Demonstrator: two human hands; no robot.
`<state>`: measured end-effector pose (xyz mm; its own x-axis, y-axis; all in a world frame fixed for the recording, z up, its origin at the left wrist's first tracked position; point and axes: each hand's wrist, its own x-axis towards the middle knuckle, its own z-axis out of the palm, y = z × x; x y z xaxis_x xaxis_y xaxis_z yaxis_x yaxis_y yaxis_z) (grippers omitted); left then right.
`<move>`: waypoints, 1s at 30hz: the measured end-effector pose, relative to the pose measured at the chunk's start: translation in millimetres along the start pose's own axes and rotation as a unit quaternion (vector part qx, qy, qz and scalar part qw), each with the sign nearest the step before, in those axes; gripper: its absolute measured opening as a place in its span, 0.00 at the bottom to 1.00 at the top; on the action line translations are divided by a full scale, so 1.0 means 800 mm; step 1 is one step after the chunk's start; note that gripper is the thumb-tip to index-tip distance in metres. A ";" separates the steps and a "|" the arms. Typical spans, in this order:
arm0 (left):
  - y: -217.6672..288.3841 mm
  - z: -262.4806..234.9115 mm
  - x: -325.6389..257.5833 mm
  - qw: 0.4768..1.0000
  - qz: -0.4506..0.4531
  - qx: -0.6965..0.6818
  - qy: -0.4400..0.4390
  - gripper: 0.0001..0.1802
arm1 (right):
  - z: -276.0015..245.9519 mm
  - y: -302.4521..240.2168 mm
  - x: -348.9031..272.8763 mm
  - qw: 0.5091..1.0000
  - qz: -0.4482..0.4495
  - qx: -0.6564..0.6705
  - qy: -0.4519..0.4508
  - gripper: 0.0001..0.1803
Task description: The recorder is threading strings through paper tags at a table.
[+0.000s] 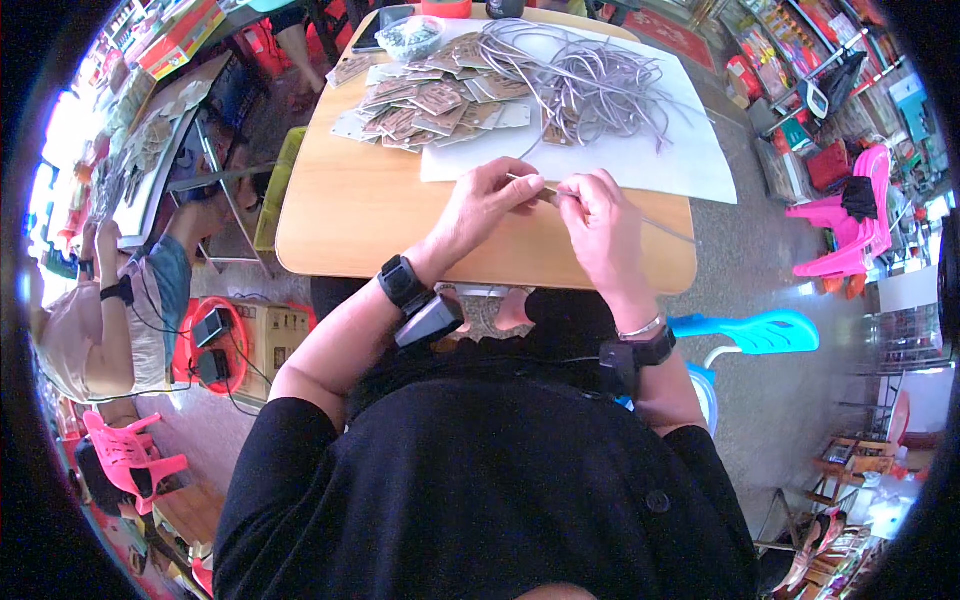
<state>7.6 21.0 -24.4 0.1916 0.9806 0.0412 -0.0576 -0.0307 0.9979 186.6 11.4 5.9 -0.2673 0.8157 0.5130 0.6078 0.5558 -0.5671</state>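
From the head view I see both hands meeting over the near part of the wooden table [340,215]. My left hand [480,205] pinches the end of a thin grey cord [665,228] between thumb and fingertips, fingers curled tight on it. My right hand [600,225] is clenched on the same cord just beside the left, and the free length runs out to the right across the table edge, probably kept taut so the end stays steady. Whether a small tag sits between the fingers I cannot tell.

Further up the table lies a heap of brown card tags [430,100], and next to it a loose tangle of grey cords [590,80] resting on a white sheet [690,150]; both stocks sit within easy reach ahead of the hands. A clear bag of small parts [410,38] rests at the far edge. Another person [110,300] works at a separate table on my left
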 end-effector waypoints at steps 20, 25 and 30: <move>0.002 0.000 0.007 0.996 0.004 0.058 -0.062 0.21 | -0.015 0.019 0.014 0.872 0.302 0.368 -0.109 0.07; 0.003 0.001 0.009 0.997 -0.060 0.027 -0.051 0.17 | 0.003 0.033 0.004 0.927 0.235 0.278 -0.097 0.09; 0.001 0.002 0.019 0.997 -0.053 0.058 -0.021 0.15 | 0.003 0.027 0.004 0.946 0.190 0.264 0.005 0.10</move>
<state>12.3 35.7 -22.7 0.2311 0.9708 -0.0645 0.0788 0.0473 0.9958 196.8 26.5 -6.2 -0.0961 0.9725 0.2123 0.1994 0.2278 -0.9531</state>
